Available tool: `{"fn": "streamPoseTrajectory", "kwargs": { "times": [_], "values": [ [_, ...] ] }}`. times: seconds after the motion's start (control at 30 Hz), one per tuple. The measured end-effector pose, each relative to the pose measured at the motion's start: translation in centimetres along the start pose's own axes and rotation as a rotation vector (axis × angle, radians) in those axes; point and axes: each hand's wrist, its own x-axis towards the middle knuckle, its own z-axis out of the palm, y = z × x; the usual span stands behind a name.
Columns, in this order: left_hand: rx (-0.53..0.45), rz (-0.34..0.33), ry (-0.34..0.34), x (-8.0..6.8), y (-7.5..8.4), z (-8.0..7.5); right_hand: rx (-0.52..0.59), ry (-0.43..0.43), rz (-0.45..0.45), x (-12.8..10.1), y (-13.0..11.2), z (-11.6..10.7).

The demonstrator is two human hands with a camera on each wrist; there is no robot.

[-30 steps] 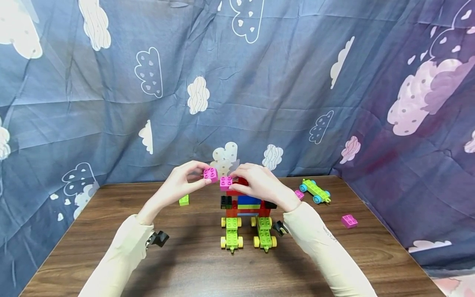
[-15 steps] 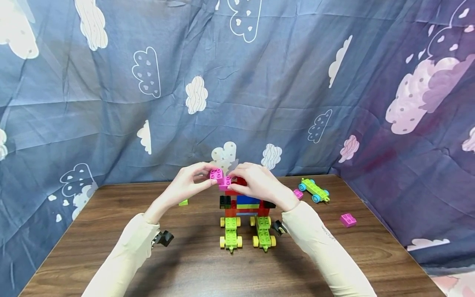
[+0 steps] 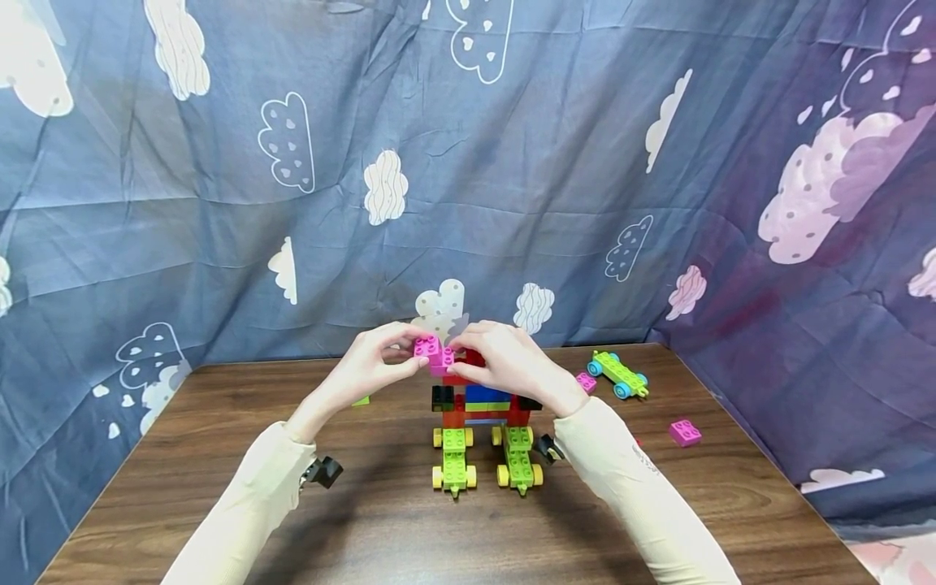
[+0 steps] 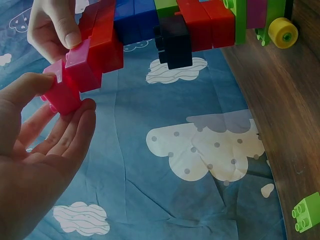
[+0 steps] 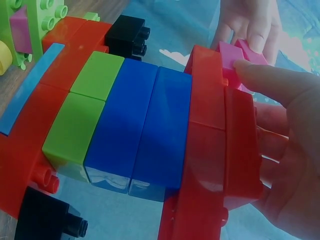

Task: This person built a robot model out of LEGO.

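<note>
A built figure of toy bricks stands mid-table on two green wheeled bases [image 3: 454, 463] with yellow wheels. Above them come red bricks, a black brick [image 4: 176, 42] at each side, a green layer and blue bricks [image 5: 145, 120], with red bricks [image 5: 207, 95] on top. My left hand [image 3: 369, 370] pinches a pink brick [image 4: 64, 92] between thumb and fingers. This brick sits over the edge of a second pink brick [image 4: 83, 67], stepped to the left. Thumb and fingers of my right hand [image 3: 504, 357] pinch that second brick, right beside the figure's top red bricks.
To the right on the wooden table [image 3: 409, 528] are a green wheeled base [image 3: 618, 375] with blue wheels and two loose pink bricks, one nearer [image 3: 685, 432], one farther [image 3: 587, 383]. A green brick [image 4: 306, 212] lies left of the figure. Behind hangs a cloud-patterned cloth [image 3: 468, 203].
My left hand has moved right and slightly down, bringing its pink brick from apart onto the edge of the second one. My right hand has stayed nearly in place.
</note>
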Motion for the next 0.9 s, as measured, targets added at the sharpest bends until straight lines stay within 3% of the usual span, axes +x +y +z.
{"fn": "streamPoseTrajectory", "kwargs": {
  "times": [0.27, 0.9],
  "values": [
    [0.024, 0.079, 0.020, 0.07, 0.25, 0.24, -0.006, 0.010, -0.001, -0.08, 0.02, 0.10],
    [0.097, 0.099, 0.025, 0.01, 0.32, 0.25, -0.026, 0.025, -0.008, -0.11, -0.08, 0.19]
  ]
}}
